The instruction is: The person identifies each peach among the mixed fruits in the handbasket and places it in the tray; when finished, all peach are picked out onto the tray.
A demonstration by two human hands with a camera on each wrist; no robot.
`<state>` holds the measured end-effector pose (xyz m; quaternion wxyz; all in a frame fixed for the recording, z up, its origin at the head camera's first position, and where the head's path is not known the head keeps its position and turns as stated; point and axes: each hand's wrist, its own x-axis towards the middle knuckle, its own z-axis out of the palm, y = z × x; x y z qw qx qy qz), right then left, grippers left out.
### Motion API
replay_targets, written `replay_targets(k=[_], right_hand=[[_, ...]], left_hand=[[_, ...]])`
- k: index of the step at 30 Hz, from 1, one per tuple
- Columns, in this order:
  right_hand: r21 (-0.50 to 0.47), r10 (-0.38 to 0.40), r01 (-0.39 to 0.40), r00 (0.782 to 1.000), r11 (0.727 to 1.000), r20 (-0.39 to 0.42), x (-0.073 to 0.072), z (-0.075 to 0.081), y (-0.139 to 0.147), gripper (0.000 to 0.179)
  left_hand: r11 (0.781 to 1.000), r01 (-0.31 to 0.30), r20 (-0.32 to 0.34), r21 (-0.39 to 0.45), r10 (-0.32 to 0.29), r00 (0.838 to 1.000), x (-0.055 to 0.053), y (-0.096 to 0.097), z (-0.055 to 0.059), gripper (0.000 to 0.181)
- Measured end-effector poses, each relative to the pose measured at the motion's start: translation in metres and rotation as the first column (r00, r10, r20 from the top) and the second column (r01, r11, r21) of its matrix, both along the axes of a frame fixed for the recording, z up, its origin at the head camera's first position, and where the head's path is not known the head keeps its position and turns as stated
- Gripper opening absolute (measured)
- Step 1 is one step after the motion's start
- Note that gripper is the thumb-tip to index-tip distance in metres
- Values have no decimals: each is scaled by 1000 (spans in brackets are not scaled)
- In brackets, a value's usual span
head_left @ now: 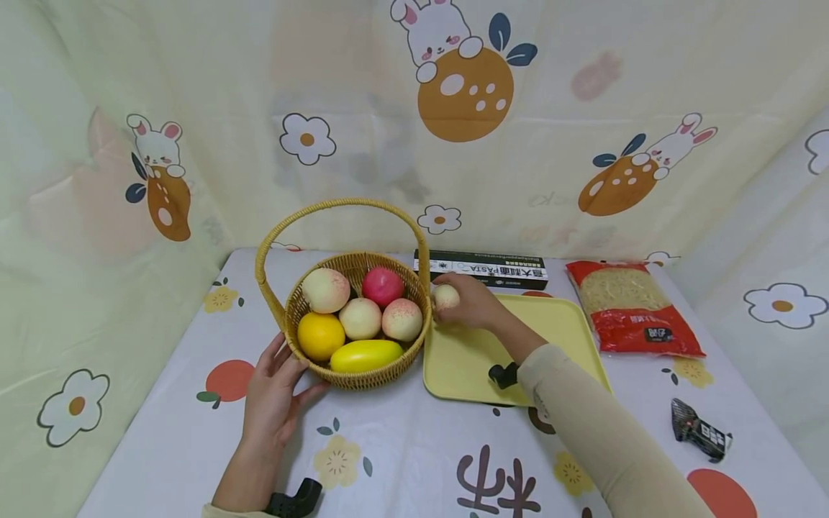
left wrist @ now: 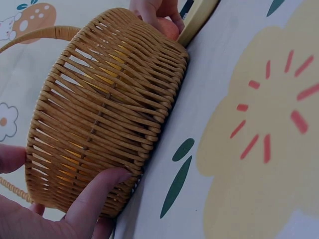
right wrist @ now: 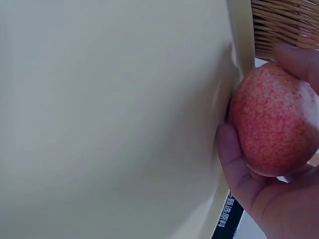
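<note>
A wicker basket (head_left: 365,379) with a tall handle stands left of the yellow tray (head_left: 518,374). Inside it are several peaches (head_left: 326,291), a red round fruit (head_left: 383,286), an orange (head_left: 321,337) and a long yellow fruit (head_left: 366,356). My left hand (head_left: 275,396) rests against the basket's near left side. In the left wrist view, its straight thumb (left wrist: 99,196) lies along the weave, with the other fingers spread around the wall. Between the basket and the tray's left edge, my right hand (head_left: 476,302) grips another peach (right wrist: 274,119), thumb and fingers around its sides.
Behind the tray lies a black pasta box (head_left: 482,269). A red-and-clear bag of noodles (head_left: 637,309) is to the right of the tray. Closer to me on the right lies a small black wrapped packet (head_left: 701,430). Patterned cloth walls surround the table's back and sides.
</note>
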<state>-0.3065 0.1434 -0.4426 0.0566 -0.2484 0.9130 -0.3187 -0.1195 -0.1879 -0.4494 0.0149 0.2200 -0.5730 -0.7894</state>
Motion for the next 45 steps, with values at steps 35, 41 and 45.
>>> replay_targets(k=[35,41,45], right_hand=[[-103,-101,116,984,988,144,32,21,44,72],[-185,-107,150,969,971,222,37,28,49,71],[-216,-116,172,961,961,251,44,32,53,71]], left_hand=[[1000,7,25,-8,-6,1000,0,4,3,76],[1000,7,22,-4,-7,1000,1,2,3,75],[1000,14,29,-13,-13,999,2,1,3,76]])
